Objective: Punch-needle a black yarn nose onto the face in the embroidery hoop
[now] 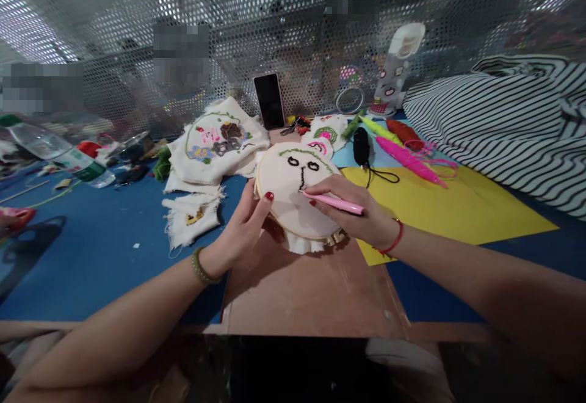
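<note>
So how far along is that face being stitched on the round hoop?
Done: the cloth in the hoop already carries two black eyes, a black nose line and a green arc along the top. In hand: the left hand grips the hoop's edge while the right hand holds a pink tool with its tip on the cloth below the nose. Left: most of the cloth is bare, with no mouth yet.

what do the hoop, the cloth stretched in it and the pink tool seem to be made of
Hoop: likely wood or bamboo, pale tan, matte rim. Cloth: coarse off-white woven fabric with frayed edges, stitched with black and green yarn. Pink tool, held in the right hand: probably plastic, smooth with a slight sheen.
</note>
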